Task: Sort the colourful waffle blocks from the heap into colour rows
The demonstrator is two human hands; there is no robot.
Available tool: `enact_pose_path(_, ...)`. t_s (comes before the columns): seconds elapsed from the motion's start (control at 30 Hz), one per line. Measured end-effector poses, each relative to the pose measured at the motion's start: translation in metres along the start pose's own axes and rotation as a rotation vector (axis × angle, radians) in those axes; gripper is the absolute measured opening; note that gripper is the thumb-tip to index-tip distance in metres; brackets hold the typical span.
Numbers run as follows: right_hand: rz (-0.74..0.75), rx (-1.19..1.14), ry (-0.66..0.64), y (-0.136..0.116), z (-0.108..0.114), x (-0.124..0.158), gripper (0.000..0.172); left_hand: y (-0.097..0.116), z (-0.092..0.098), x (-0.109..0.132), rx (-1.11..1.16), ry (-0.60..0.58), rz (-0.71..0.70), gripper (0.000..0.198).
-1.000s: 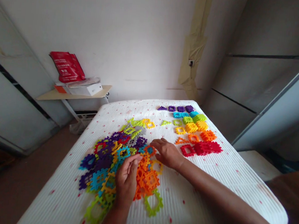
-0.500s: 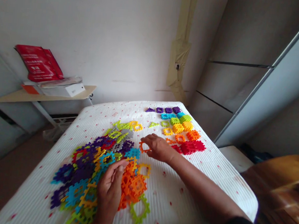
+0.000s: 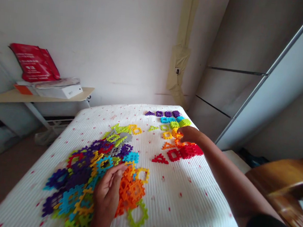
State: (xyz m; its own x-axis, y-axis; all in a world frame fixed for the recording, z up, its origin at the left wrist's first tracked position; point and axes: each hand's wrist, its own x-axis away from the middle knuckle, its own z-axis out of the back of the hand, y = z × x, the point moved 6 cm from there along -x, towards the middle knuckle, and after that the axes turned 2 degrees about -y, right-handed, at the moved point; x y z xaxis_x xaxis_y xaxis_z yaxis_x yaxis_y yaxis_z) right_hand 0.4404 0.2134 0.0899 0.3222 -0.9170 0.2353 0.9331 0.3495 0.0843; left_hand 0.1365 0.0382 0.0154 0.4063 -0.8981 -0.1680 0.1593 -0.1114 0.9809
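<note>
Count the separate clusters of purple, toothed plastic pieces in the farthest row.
4: triangular purple cluster leftmost, then open-framed purple cluster, then windowed purple cluster, and solid-looking purple cluster rightmost. No cluster looks hidden, though single pieces within may be.

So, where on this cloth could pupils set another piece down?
Bare cloth shows between the red pieces, heaped orange pieces and right arm; another patch lies left of the purple row, behind the mixed heap. It's crowded around the left hand and the right hand by the sorted stacks.
</note>
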Motion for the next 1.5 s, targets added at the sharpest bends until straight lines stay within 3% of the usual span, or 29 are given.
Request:
enact_pose_path(0.3,0.006,0.018,-0.074,-0.004,-0.016,-0.009,0.048,0.004,0.000,0.000,0.005,0.010,0.006,0.035)
enact_pose_path(0.67,0.002,0.045,-0.106,-0.004,-0.020,-0.010,0.042,0.003,0.000,0.001,0.005,0.023,0.011,0.036)
enact_pose_path(0.97,-0.028,0.087,-0.032,-0.016,-0.011,-0.009,0.044,0.004,0.000,0.001,0.004,0.019,0.012,0.036)
enact_pose_path(1.2,-0.120,0.152,0.008,-0.033,-0.013,-0.008,0.035,0.003,0.000,0.001,0.017,0.023,0.023,0.035)
enact_pose_path(1.5,-0.149,0.166,0.005,-0.034,-0.019,-0.010,0.034,0.006,-0.001,0.001,0.022,0.004,0.000,0.034)
